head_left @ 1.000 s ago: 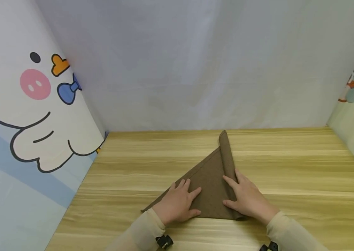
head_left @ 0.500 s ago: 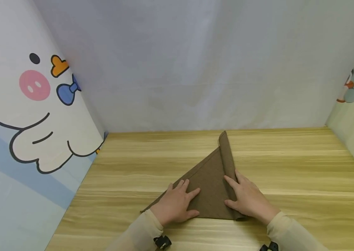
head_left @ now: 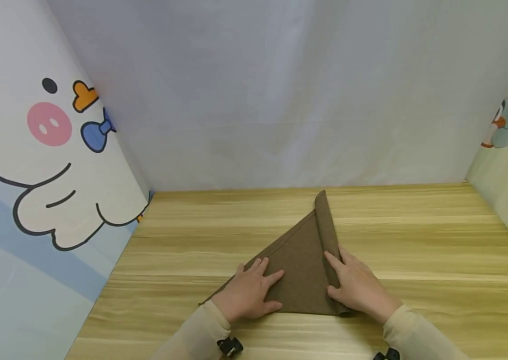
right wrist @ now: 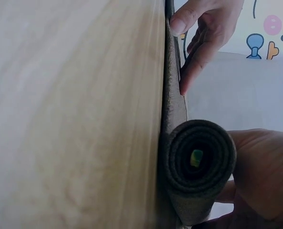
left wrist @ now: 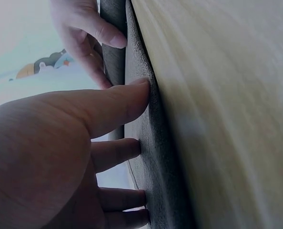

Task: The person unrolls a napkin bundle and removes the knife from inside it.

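Left hand [head_left: 245,294] with fingers spread, gripping nothing, laid on left side of brown cloth [head_left: 301,275], on wood-grain table [head_left: 416,225]; flat triangle stretches right to rolled edge [head_left: 325,225], long axis near-to-far, far end leaning left; right hand [head_left: 356,284] nearer, touching roll, fingers extended over it

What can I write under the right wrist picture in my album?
Brown cloth, partly rolled into a swirl, right hand on the roll, left hand on the flat part.
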